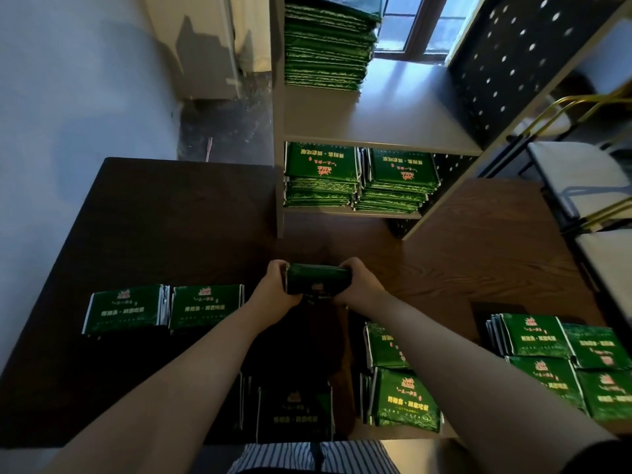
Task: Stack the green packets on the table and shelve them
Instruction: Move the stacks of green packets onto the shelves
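Hands grip a packet stack (318,278) from both ends, left hand (273,290) and right hand (360,285) with fingers wrapped tight, apparently squaring it. It sits mid-table (171,217), facing the shelf (383,145).

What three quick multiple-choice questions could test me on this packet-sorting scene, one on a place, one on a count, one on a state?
1. Where is the tallest stack of packets? A on the floor; B on the upper shelf; C on a chair.
2. How many stacks sit on the lower shelf? A two; B four; C none.
3. What are the hands doing? A resting flat; B pointing; C gripping a bundle.

B: it stands beside the window. A: two sit side by side. C: the left hand and right hand clamp its ends.
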Action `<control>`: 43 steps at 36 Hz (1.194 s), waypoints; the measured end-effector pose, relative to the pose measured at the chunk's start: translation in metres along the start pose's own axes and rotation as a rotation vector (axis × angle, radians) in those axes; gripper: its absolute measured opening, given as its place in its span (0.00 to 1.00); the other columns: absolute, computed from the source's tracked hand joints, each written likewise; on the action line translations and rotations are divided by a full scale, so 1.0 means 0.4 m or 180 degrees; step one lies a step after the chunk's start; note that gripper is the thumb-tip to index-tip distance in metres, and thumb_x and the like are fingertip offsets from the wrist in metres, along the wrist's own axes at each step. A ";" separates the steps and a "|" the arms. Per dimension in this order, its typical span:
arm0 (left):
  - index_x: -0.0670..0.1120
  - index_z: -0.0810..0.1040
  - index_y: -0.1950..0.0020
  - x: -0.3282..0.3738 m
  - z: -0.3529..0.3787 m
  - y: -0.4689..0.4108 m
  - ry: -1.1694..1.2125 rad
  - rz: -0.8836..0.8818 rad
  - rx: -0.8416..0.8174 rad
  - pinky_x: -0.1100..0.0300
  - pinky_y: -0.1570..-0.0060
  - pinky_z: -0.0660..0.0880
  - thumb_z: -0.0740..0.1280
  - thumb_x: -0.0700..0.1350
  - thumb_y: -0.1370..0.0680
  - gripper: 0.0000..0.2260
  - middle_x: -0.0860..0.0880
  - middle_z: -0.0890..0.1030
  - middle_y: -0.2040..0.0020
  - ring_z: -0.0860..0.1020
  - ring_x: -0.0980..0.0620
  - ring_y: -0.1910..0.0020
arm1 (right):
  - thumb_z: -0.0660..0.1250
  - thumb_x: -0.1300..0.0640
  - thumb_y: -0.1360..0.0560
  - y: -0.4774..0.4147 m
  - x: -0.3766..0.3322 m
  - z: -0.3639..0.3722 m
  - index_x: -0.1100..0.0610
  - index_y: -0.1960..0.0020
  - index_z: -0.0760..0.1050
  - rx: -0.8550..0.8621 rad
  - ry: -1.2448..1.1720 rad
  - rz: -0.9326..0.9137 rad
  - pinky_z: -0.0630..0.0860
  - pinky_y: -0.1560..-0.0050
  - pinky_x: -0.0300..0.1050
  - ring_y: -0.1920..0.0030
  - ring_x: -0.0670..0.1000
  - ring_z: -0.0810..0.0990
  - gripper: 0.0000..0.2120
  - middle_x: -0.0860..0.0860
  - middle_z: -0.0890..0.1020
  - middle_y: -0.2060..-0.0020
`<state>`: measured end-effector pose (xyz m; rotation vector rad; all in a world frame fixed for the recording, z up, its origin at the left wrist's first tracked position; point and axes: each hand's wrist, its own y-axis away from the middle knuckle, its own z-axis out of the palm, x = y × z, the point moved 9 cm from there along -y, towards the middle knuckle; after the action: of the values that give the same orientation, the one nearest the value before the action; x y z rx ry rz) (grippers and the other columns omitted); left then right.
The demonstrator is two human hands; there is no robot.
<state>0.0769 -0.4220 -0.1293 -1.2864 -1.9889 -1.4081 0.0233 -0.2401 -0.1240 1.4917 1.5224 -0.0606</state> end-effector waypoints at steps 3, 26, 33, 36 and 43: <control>0.45 0.68 0.31 0.003 -0.013 -0.001 0.0600 -0.0233 -0.0079 0.63 0.51 0.72 0.74 0.39 0.25 0.26 0.52 0.77 0.44 0.76 0.55 0.46 | 0.77 0.66 0.32 0.012 -0.001 -0.030 0.55 0.37 0.66 -0.0070 -0.0821 0.0160 0.77 0.61 0.39 0.50 0.50 0.78 0.30 0.53 0.77 0.46; 0.43 0.72 0.32 0.405 -0.067 0.153 0.3353 0.0078 0.0095 0.49 0.43 0.79 0.67 0.39 0.22 0.18 0.41 0.81 0.40 0.81 0.44 0.43 | 0.69 0.61 0.25 0.226 -0.222 -0.299 0.62 0.35 0.71 -0.0295 -0.3096 -0.0393 0.79 0.53 0.47 0.45 0.54 0.81 0.20 0.57 0.82 0.44; 0.44 0.78 0.48 0.559 -0.114 0.182 0.3525 0.0311 0.0310 0.55 0.47 0.79 0.66 0.40 0.20 0.03 0.46 0.82 0.51 0.80 0.48 0.49 | 0.70 0.59 0.24 0.254 -0.285 -0.406 0.62 0.38 0.77 0.0122 -0.3682 -0.0539 0.75 0.45 0.44 0.38 0.56 0.79 0.15 0.58 0.81 0.39; 0.45 0.78 0.50 0.625 -0.134 0.175 0.3435 0.0323 0.0547 0.57 0.49 0.79 0.69 0.40 0.21 0.01 0.48 0.80 0.53 0.79 0.49 0.52 | 0.71 0.58 0.24 0.255 -0.311 -0.443 0.64 0.37 0.77 0.0376 -0.4190 -0.0565 0.73 0.34 0.48 0.36 0.57 0.79 0.18 0.59 0.82 0.40; 0.40 0.75 0.47 0.743 -0.155 0.126 0.3140 0.0285 0.0971 0.58 0.51 0.81 0.71 0.42 0.23 0.09 0.48 0.75 0.50 0.78 0.50 0.54 | 0.70 0.57 0.23 0.244 -0.352 -0.527 0.60 0.48 0.78 0.1113 -0.4680 -0.0380 0.80 0.49 0.47 0.52 0.56 0.83 0.07 0.59 0.83 0.49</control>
<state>-0.0429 -0.3375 0.1413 -0.3817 -1.3471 -1.2579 -0.0513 -0.1886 0.1322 1.0619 0.3624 -1.2437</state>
